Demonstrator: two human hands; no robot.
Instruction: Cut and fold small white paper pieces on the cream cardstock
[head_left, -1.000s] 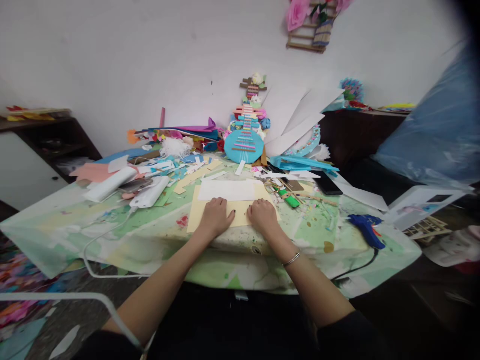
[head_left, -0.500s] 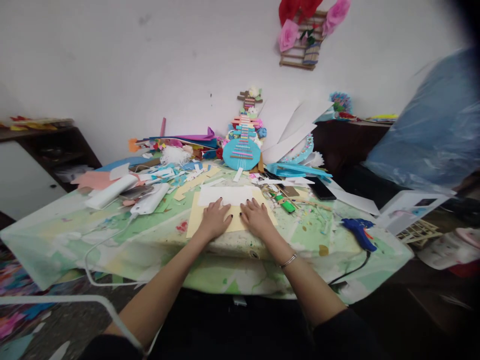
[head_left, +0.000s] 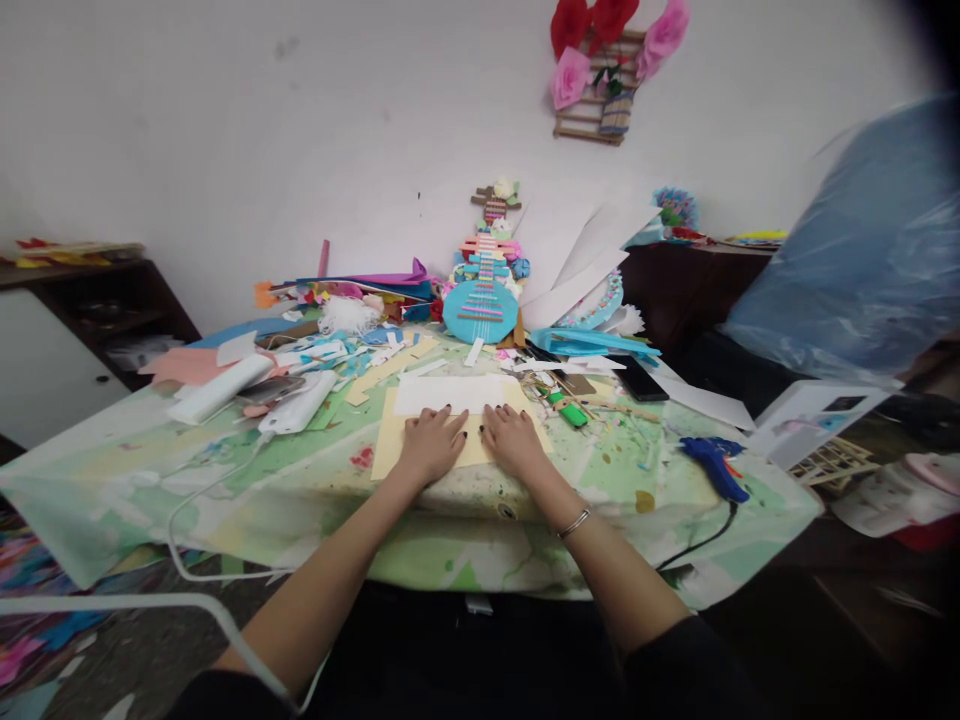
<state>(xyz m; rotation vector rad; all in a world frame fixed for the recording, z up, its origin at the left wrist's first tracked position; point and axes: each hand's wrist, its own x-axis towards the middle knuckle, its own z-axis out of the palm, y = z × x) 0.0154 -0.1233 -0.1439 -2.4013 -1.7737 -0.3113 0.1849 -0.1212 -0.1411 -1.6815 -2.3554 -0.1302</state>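
A cream sheet of card (head_left: 384, 447) lies on the table's near edge with a white paper rectangle (head_left: 450, 392) on its far half. My left hand (head_left: 431, 445) rests palm down on the card, fingers stretched toward the white paper's near edge. Just to its right, my right hand (head_left: 512, 438) also lies flat on the card, fingers apart and touching that same edge. A bracelet is on my right wrist. Neither hand holds anything.
Paper scraps and coloured strips litter the table (head_left: 150, 470). A blue paper guitar (head_left: 480, 300) stands at the back. Two white power banks (head_left: 296, 402) with a cable lie left, a green cutter (head_left: 570, 410) and phone (head_left: 643, 378) right, a blue glue gun (head_left: 712, 465) far right.
Both hands have opened from curled knuckles to flat and slid slightly forward to the white paper's edge. The camera has tilted up a little.
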